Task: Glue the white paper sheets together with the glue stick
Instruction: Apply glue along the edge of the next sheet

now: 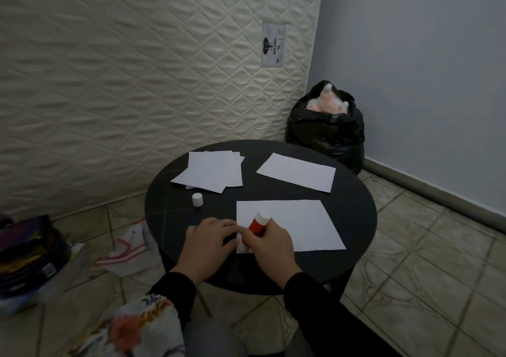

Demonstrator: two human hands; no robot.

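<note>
at the far left an open bag (26, 252) lies on the tiled floor with colourful items inside, too dark to name, and a white cloth with red stripes (128, 250) is crumpled beside the round black table (169, 219). on the table's left part sits a loose stack of white sheets (212, 172), fanned at the corners, probably the supply waiting to be glued, and just in front of it stands the white cap (197, 199), upright and apart so the stick is free to use. the left hand (208, 243) lies flat with its fingers spread toward the near left corner of the nearest sheet (295, 224), likely pinning it so it will not slide. the right hand (269, 243) is curled around the glue stick (258, 224), gripping the red barrel with the white base tilted up and away, so the glue end, hidden under the fingers, seems pressed to that corner. a single sheet (297, 172) lies well apart at the back right, perhaps the partner piece. beyond the table a black plastic bag (325, 132) stands open on the floor, holding something pink and white and fluffy
</note>
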